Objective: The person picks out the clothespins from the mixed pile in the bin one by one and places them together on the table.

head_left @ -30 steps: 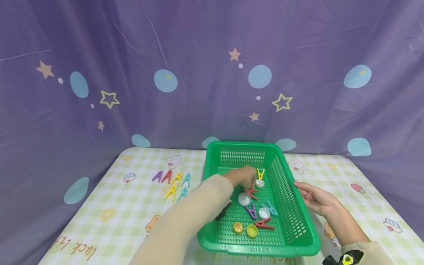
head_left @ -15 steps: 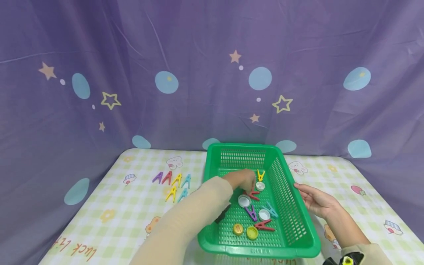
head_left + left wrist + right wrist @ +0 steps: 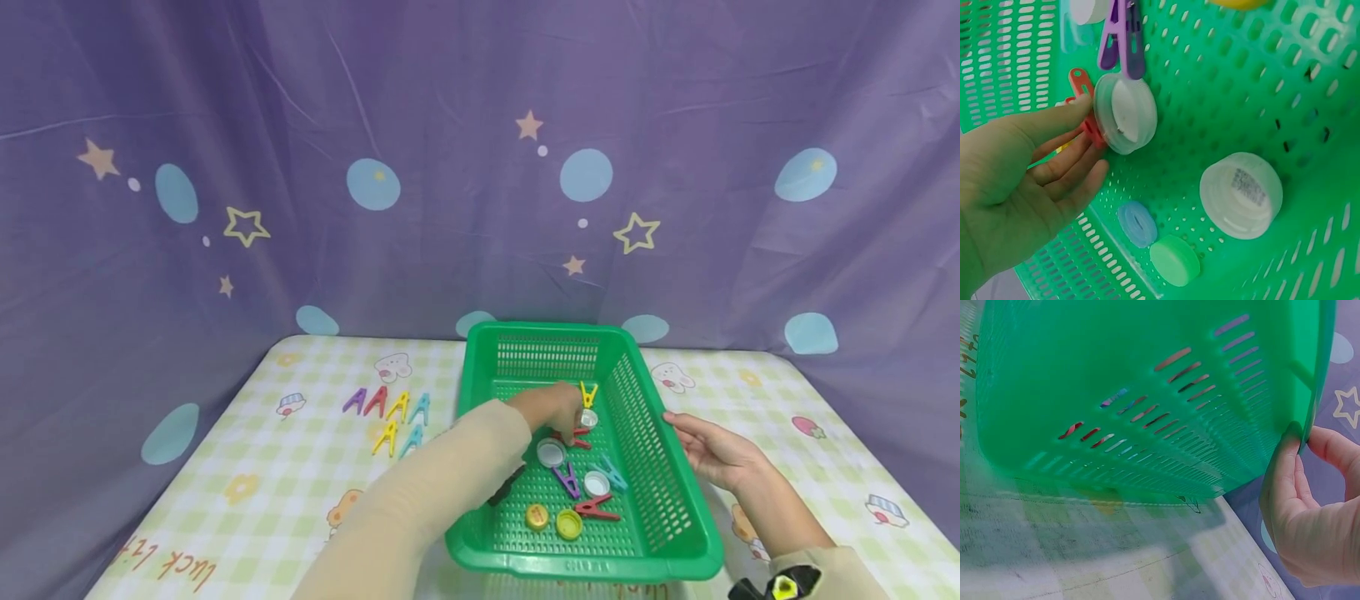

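Observation:
My left hand (image 3: 557, 408) reaches down into the green basket (image 3: 585, 568). In the left wrist view, the thumb and fingers of that hand pinch a red clothespin (image 3: 1080, 81) beside a clear-white bottle cap (image 3: 1138, 115). A purple clothespin (image 3: 1124, 40) lies just past that cap. On the basket's right rim, my right hand (image 3: 716, 450) grips the edge between thumb and fingers. Also in the basket lie a yellow clothespin (image 3: 588, 394), a blue clothespin (image 3: 612, 472), another red clothespin (image 3: 597, 507) and several caps, among them a yellow cap (image 3: 569, 525).
Left of the basket, several clothespins lie in two rows on the checked tablecloth (image 3: 247, 450), including a purple one (image 3: 356, 401) and a red one (image 3: 377, 401). A purple curtain (image 3: 450, 108) hangs behind the table. The basket's slotted walls surround my left hand.
The red clothespin at my left fingers has shifted slightly, and the left hand has moved very little. My right hand stays on the basket rim.

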A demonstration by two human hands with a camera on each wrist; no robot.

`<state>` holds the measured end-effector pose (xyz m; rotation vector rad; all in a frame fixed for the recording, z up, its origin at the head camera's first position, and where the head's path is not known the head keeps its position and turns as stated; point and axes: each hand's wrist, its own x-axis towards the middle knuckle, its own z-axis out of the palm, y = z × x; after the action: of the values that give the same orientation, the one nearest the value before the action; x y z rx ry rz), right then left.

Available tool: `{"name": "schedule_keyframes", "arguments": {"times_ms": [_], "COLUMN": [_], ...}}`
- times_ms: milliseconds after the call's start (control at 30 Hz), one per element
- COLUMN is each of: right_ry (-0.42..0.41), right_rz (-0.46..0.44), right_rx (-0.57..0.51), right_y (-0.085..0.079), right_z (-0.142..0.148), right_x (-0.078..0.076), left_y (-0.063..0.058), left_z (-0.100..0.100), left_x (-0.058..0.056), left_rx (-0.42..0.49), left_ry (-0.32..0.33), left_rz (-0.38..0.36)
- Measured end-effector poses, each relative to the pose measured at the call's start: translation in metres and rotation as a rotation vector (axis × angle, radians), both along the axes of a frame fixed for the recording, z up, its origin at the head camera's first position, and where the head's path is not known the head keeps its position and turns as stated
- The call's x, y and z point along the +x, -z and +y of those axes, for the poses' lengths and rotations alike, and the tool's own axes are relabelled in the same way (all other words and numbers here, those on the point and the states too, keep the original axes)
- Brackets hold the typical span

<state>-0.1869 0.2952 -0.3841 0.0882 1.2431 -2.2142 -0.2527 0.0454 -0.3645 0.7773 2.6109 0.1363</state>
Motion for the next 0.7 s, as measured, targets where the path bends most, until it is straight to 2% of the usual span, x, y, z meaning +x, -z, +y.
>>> {"name": "schedule_keyframes", "arguments": {"times_ms": [200,500,700], "right_ry": [0.002,0.025,0.027], "right_rz": [0.009,-0.007,-0.002], "right_rx": [0.014,0.017,0.043], "right_y": [0.000,0.001,0.001], "right_z": [-0.002,-0.004,-0.004], "right_x": [-0.002,-0.002,-0.002], "left_y": [-0.003,-0.022,-0.029], "left_z": [0.002,-0.010,-0.022], "left_x": [0.002,0.000,-0.005], "left_rx": [-0.066,-0.001,0.033], "left_ry": [0.063,0.038,0.045], "left_rz": [0.066,0.016,0.034]}}
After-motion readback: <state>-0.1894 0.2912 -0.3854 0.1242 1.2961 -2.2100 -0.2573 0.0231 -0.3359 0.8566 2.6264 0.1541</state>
